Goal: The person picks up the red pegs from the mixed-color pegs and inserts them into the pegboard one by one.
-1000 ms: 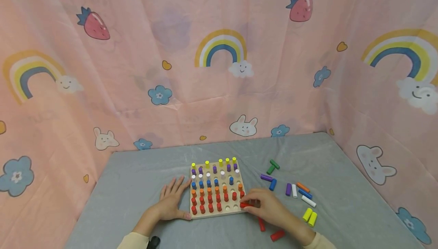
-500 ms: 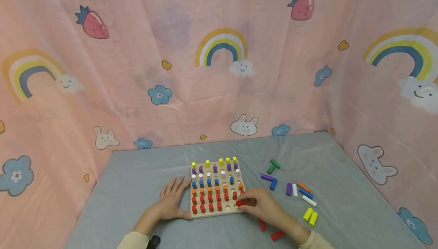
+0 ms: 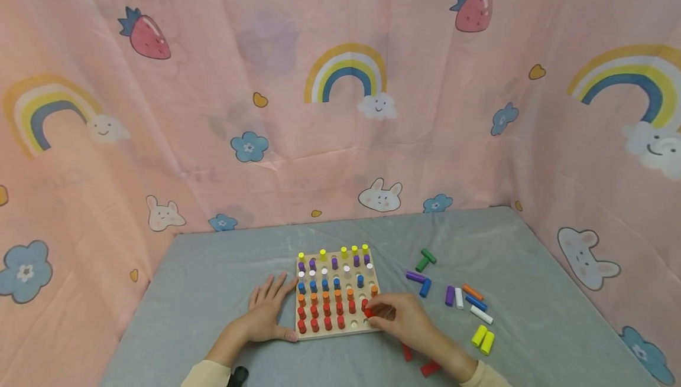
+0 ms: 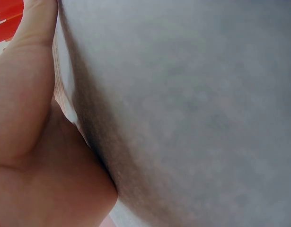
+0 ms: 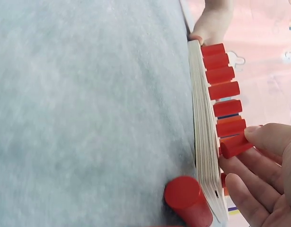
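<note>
A wooden pegboard [image 3: 340, 332] carries rows of coloured pegs: yellow, purple, white, blue, orange and red. At its front right, my right hand [image 3: 407, 321] pinches a red peg [image 5: 236, 145] between thumb and fingers. In the right wrist view this peg is tilted, its lower end close over the board [image 5: 202, 127] beside the standing red pegs. My left hand [image 3: 268, 310] lies with spread fingers along the board's left edge, thumb at the front corner and fingertips at the side. The left wrist view shows mainly the base of the left hand [image 4: 36, 142] and grey cloth.
Loose red pegs [image 3: 430, 368] lie in front of the right forearm. Right of the board are green pegs [image 3: 425, 257], purple, blue, white and orange pegs, and two yellow pegs [image 3: 483, 340]. A dark object [image 3: 240, 373] sits by the left sleeve. A patterned pink curtain [image 3: 340, 139] stands behind.
My right hand has moved slightly left and away from me with the red peg, from the board's right edge to over its front right holes. The left hand stays put.
</note>
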A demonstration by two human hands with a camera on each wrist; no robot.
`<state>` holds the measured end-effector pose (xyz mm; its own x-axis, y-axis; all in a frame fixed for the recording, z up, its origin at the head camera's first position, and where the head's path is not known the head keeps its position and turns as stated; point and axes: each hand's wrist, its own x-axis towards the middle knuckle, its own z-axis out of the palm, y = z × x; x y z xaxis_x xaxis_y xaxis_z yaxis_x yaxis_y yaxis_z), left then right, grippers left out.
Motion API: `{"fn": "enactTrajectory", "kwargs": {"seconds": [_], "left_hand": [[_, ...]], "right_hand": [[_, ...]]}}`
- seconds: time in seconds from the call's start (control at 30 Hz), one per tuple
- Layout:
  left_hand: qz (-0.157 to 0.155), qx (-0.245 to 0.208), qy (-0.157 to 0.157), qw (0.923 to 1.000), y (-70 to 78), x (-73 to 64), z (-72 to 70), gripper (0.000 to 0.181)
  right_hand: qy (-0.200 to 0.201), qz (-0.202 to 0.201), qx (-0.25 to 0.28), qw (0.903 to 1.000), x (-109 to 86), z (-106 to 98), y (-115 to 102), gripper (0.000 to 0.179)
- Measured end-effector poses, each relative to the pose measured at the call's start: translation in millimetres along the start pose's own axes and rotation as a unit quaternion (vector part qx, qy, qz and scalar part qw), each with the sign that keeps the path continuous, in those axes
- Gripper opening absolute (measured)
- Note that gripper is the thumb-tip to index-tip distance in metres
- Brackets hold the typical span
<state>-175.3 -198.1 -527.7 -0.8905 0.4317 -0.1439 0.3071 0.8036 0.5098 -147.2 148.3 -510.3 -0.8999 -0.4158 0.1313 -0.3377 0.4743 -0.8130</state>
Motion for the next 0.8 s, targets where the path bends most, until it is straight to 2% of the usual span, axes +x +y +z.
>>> {"fn": "enactTrajectory", "kwargs": {"seconds": [0.13,0.47,0.8], "left_hand": [[-0.012,0.012,-0.006,0.9998,4.0,-0.1,-2.1,0.122],[-0.016,0.015,-0.005,0.9997,6.2,-0.1,-2.7,0.121],[-0.015,0.015,-0.007,0.9997,4.6,0.0,-2.1,0.122]], "right_hand": [[0.002,0.006,0.017,0.9998,1.3,3,-2,0.015],[-0.001,0.021,0.044,0.9988,4.3,11,-7,0.015],[0.007,0.013,0.085,0.9962,6.4,22,-5,0.015]]}}
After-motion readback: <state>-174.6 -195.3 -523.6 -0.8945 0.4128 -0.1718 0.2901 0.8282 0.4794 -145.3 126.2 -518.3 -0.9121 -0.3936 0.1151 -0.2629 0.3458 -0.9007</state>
